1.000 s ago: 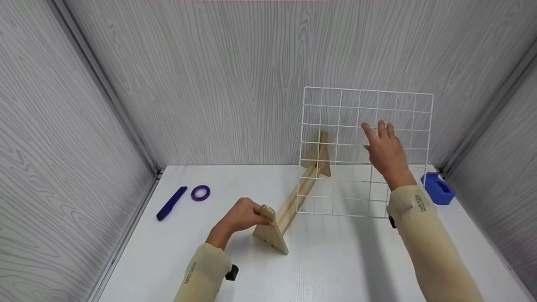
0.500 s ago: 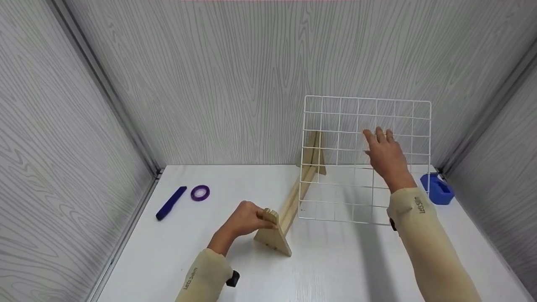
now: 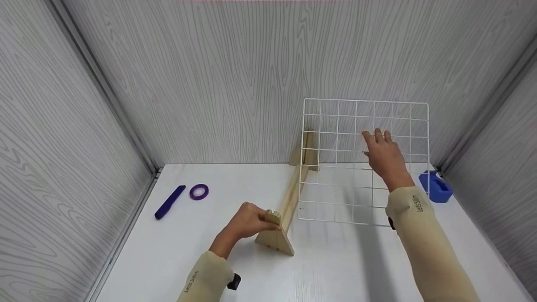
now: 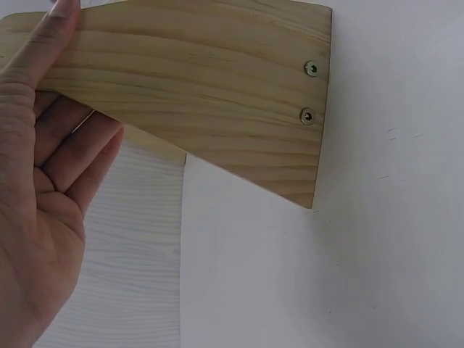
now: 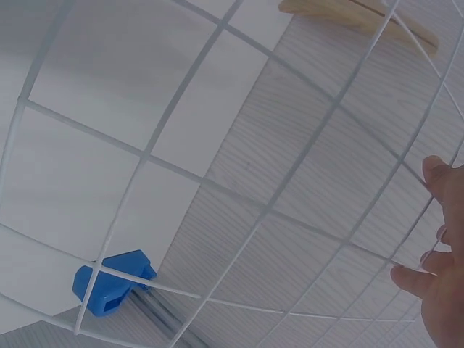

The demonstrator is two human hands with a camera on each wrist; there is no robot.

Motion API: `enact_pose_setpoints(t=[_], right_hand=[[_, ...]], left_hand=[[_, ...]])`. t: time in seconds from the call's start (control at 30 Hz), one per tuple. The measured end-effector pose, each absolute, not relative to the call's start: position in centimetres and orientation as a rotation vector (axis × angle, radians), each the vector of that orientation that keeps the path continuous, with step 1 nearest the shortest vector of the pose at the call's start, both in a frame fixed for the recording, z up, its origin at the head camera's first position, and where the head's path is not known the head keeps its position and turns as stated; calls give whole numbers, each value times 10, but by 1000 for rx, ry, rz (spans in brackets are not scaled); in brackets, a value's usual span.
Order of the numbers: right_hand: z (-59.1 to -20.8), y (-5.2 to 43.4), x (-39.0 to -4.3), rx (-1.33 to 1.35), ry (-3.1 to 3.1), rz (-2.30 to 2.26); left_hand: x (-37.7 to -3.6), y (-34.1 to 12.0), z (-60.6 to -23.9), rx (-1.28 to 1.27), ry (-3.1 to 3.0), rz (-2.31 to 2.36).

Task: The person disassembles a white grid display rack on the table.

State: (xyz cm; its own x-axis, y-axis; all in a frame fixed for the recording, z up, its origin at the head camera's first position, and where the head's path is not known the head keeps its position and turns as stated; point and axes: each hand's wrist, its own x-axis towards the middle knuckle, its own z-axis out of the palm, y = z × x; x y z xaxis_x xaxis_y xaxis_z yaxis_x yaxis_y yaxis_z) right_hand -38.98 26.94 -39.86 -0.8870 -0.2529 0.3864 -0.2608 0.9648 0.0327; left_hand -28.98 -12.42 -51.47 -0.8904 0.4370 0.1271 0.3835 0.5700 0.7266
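My left hand [image 3: 247, 220] pinches the top of the near end piece of a wooden stand [image 3: 275, 242]. Two triangular end boards and a long bar make up this stand, and two bolts show low on the near board [image 4: 210, 87] in the left wrist view. My right hand [image 3: 385, 157] holds a white wire grid panel [image 3: 365, 100] raised, its fingers hooked around the wires in the right wrist view. The panel's left edge overlaps the stand's far end in the head view; whether they touch, I cannot tell.
A blue tape dispenser [image 3: 436, 187] sits at the table's right edge. On the left lie a dark purple elongated tool [image 3: 170, 202] and a purple ring [image 3: 199, 191], perhaps a tape roll. Wood-grain panels [image 3: 230, 84] enclose the white table [image 3: 335, 264].
The stand's far end has swung left and its near end has shifted slightly right and toward me, with my left hand on it. The grid panel and right hand have come down a little.
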Motion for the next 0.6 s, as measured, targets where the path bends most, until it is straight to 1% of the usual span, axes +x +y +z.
enact_pose_setpoints(t=[0.17, 0.6], right_hand=[[-404, 270, -388, 365, -2794, 26], [-420, 266, -387, 363, -2855, 69]], left_hand=[[-287, -122, -518, 774, 2738, 1271], [-280, -118, -516, 749, 2728, 1287]])
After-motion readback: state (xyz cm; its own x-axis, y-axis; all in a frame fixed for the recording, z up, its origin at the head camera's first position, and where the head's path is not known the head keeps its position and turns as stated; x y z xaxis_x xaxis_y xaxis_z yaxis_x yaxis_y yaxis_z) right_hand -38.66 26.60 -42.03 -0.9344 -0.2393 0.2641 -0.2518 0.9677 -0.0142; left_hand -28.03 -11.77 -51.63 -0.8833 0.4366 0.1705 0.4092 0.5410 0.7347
